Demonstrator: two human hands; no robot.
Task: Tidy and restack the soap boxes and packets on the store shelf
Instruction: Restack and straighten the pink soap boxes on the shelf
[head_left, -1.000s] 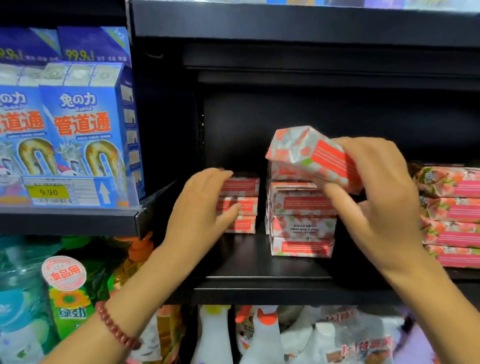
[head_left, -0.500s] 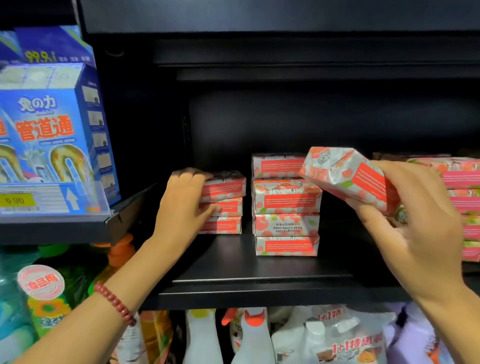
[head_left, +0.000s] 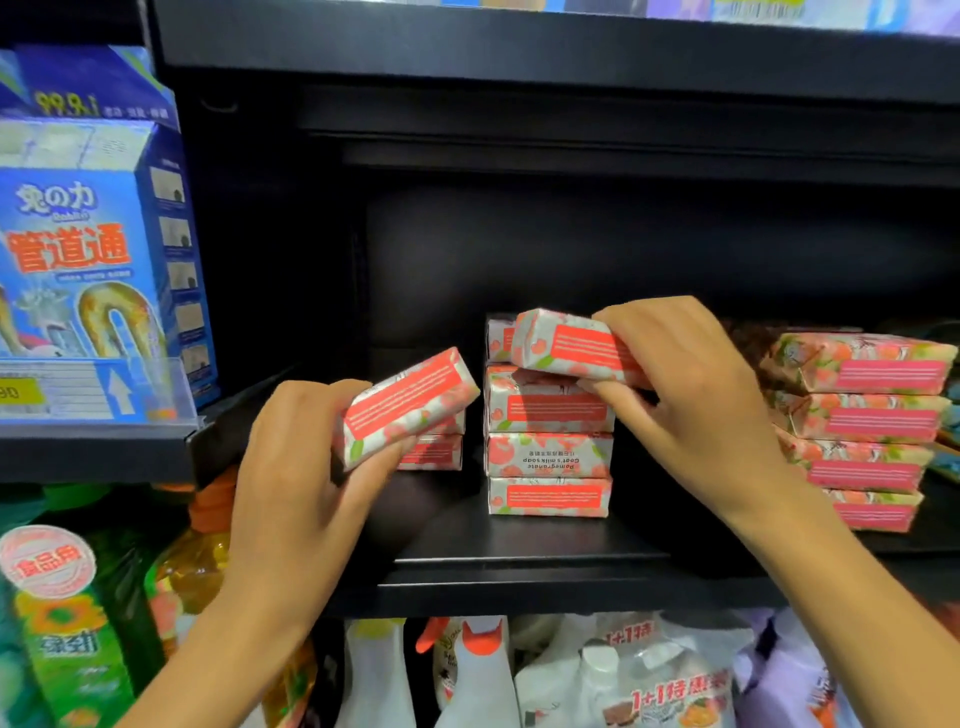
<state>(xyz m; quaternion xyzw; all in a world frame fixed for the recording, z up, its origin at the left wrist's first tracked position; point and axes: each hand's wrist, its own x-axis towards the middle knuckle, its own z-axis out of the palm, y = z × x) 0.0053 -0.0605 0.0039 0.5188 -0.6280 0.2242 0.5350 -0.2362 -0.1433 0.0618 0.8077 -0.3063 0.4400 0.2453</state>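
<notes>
One tilted box (head_left: 410, 405): centre-left of frame, left hand (head_left: 306, 467) grip wrapped round its lower end.
Second box (head_left: 571, 348): frame centre, right hand (head_left: 696, 395) grip pinching it at top of middle stack (head_left: 548, 457).

Here's the left hand (head_left: 306, 467) and the right hand (head_left: 696, 395), both bare and slim-fingered, with bare forearms running on below the black metal shelf (head_left: 519, 592).

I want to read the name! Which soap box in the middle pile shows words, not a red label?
The soap box second from the bottom: it shows black upside-down writing; the rest show red labels.
</notes>
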